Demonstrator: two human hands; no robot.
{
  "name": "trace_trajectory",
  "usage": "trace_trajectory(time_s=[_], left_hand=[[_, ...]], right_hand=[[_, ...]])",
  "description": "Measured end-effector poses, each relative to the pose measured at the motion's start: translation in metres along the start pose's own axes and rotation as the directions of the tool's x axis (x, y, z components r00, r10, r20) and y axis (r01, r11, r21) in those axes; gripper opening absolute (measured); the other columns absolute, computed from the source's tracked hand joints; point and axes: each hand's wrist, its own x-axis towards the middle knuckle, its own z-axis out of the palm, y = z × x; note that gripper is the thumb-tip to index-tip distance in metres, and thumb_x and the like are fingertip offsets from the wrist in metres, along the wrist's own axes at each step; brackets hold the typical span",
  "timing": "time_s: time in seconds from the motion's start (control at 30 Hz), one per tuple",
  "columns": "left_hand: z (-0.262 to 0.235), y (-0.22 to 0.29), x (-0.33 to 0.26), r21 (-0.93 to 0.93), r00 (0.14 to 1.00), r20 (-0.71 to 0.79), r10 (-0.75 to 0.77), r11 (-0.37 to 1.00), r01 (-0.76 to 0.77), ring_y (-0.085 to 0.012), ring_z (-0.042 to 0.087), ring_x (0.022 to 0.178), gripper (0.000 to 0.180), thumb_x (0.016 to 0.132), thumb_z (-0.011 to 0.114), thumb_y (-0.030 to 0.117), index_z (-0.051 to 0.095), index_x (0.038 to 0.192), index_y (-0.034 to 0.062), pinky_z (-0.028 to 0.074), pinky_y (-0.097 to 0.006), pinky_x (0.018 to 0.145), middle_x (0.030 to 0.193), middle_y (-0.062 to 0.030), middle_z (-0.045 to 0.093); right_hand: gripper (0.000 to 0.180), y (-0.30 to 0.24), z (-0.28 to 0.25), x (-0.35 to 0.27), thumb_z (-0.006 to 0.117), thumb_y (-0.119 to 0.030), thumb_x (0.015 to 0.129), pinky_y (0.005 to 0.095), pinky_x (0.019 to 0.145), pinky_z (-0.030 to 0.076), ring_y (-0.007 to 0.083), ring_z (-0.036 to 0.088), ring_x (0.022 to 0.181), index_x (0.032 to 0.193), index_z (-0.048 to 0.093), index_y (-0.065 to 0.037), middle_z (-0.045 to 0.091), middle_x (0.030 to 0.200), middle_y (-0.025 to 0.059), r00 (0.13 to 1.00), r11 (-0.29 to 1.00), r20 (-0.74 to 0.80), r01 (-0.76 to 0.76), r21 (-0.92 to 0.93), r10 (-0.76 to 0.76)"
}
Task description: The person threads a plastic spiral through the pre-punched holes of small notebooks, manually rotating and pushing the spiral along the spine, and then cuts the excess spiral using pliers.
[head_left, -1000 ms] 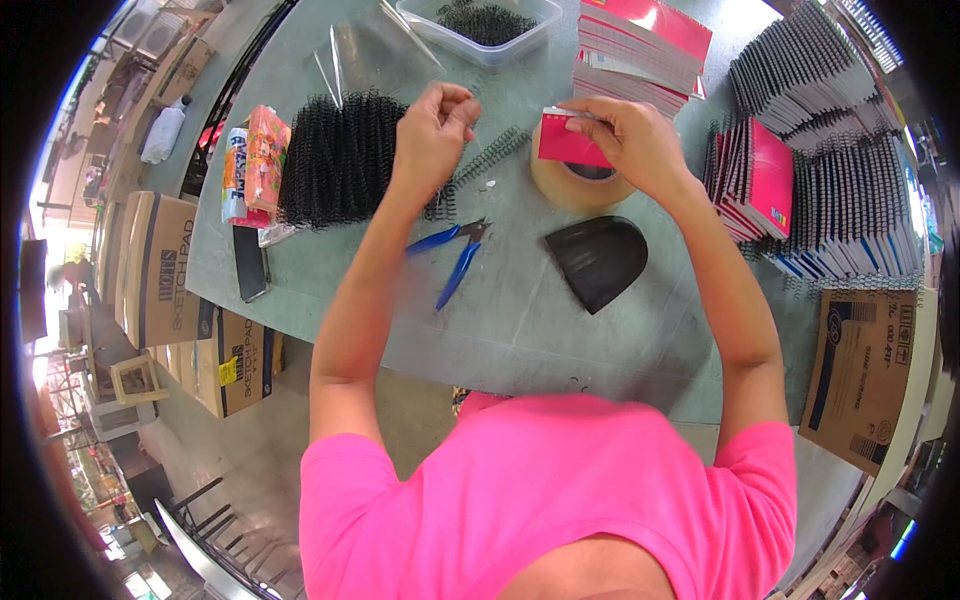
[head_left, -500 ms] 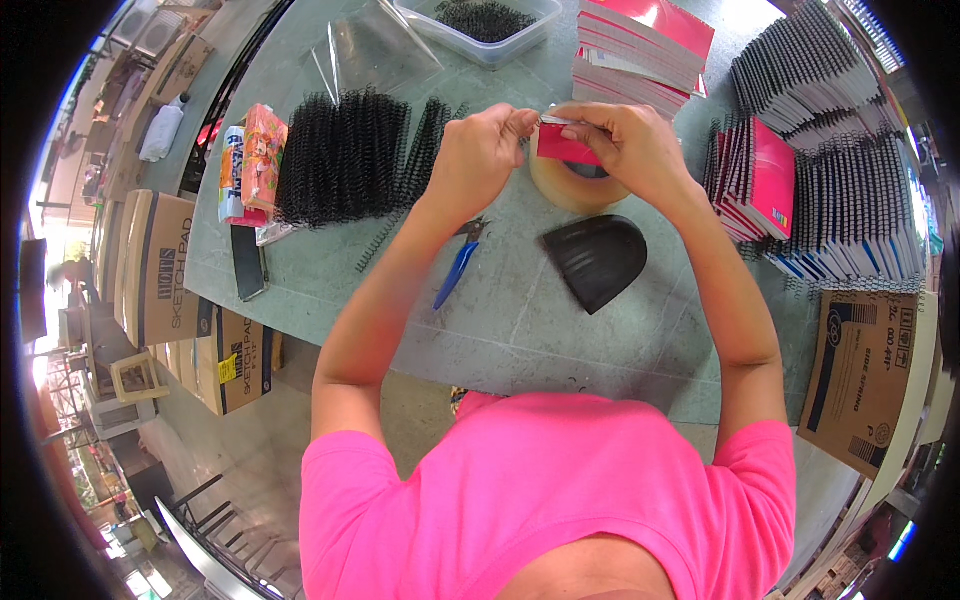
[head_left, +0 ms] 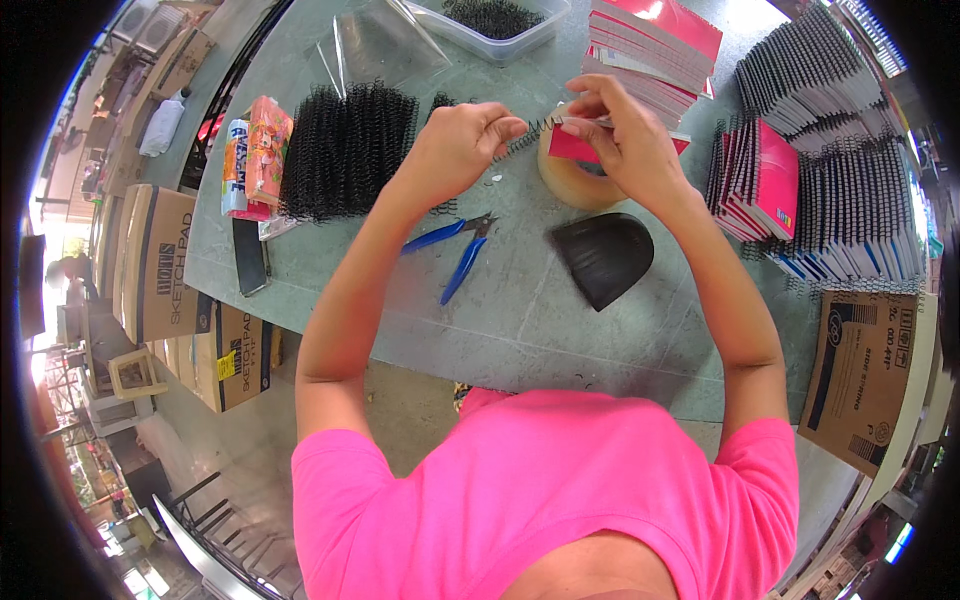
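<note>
My left hand (head_left: 458, 145) is closed in a pinch on one end of a black spiral coil (head_left: 527, 137). From there the coil runs right, to the top edge of a small red-covered notebook (head_left: 570, 147). That notebook is gripped by my right hand (head_left: 638, 145), thumb on the cover, some fingers raised; how far the coil sits in its holes is too small to tell. Under the notebook lies a wide roll of tape (head_left: 570, 187). Nearer me are blue-handled cutters (head_left: 464, 262), handles spread, and a black rounded block (head_left: 606, 260).
Many black coils (head_left: 345, 150) lie in a pile at left, beside snack packets (head_left: 266, 150) and a phone (head_left: 251, 258). A clear tub (head_left: 490, 45) and unbound red booklets (head_left: 650, 50) stand at the back. Coil-bound notebooks (head_left: 845, 205) are stacked right; cartons (head_left: 160, 265) flank the table.
My left hand has drawn left, away from the notebook, and more coil shows between them. Fingers of my right hand have lifted. More of the cutters is uncovered.
</note>
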Motion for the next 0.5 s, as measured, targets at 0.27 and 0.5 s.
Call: trace_trajectory(time_s=[0.27, 0.5], left_hand=[[0.118, 0.027, -0.062, 0.436, 0.95, 0.029, 0.31, 0.852, -0.291, -0.0282, 0.056, 0.084, 0.036, 0.073, 0.07, 0.027, 0.057, 0.097, 0.0045, 0.045, -0.039, 0.071, 0.084, -0.0117, 0.055], [0.118, 0.043, -0.071, 0.053, 0.963, 0.248, 0.106, 0.991, -0.122, -0.0389, 0.054, 0.092, 0.054, 0.078, 0.065, 0.025, 0.043, 0.127, 0.0169, 0.046, -0.046, 0.076, 0.096, -0.0178, 0.05]], right_hand=[[0.017, 0.002, -0.003, 0.003, 0.057, -0.005, 0.08, 0.039, 0.07, 0.047, 0.0321, 0.059, 0.08, 0.096, 0.054, -0.007, 0.058, 0.095, 0.0116, 0.998, 0.992, -0.006, 0.059, 0.115, -0.058], [0.023, 0.003, -0.021, 0.0, 0.061, -0.02, 0.082, 0.0369, 0.073, 0.047, 0.03, 0.059, 0.085, 0.1, 0.058, -0.005, 0.06, 0.095, 0.0124, 0.971, 0.972, -0.059, 0.228, -0.065, -0.232]])
